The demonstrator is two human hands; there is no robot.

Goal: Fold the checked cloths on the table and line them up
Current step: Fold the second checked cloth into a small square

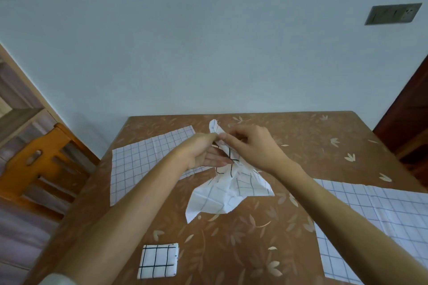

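Your table [301,146], brown with a pale leaf pattern, fills the lower half of the view; its near edge and near corners are cut off by the frame, while the far edge meets the wall at 12 o'clock. The largest cloth, the flat cloth [379,222] at 4 o'clock, runs out of the frame on the right, so you cannot see its full extent. A second spread cloth [143,159] lies at 10 o'clock, its right part hidden behind your left forearm and hand. At the centre you hold a crumpled cloth [229,190] lifted by its top, the lower part draping onto the table. Your left hand [203,155] and right hand [252,146] meet at its upper edge, each pinching the fabric between thumb and fingertips; the exact grip is hard to make out where the fingers overlap. Bare tabletop lies open at 2 o'clock and at 6 o'clock. The smallest piece, a folded cloth [158,261] with bold black checks, sits at 7 o'clock, well apart from the others.
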